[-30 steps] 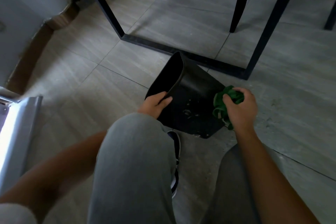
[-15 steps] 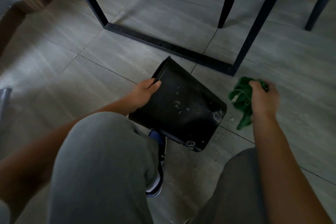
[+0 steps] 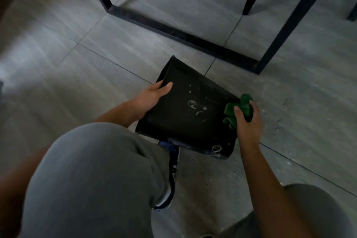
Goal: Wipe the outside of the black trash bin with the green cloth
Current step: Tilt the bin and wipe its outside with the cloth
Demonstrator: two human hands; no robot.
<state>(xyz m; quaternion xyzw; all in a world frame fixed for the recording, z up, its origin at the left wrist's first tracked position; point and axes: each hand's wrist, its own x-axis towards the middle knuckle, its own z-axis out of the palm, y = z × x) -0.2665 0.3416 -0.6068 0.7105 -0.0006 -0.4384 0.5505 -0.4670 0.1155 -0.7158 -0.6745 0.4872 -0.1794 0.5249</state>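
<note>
You're crouched over the black trash bin [image 3: 193, 118], which lies tipped on its side on the grey tile floor [image 3: 96, 67], open mouth facing away to the upper left, base corner toward you at lower right. Your left hand [image 3: 152, 96] grips the rim at the mouth: thumb over the outer wall, fingers curled round the edge out of sight. Your right hand [image 3: 246, 121] is closed round the bunched green cloth [image 3: 239, 108], pressing it against the bin's right edge near the base end; cloth folds stick out above and to the left of your thumb. The upward-facing wall has pale smudges and specks mid-panel, plus a ring-shaped mark near the lower corner. Your left knee in grey trousers [image 3: 96, 170] fills the lower left, a dark shoe [image 3: 172, 177] sits under the bin's near edge, touching or just beside, can't tell. Black metal table frame [image 3: 183, 35] stands on the floor just past the bin, apart from it
</note>
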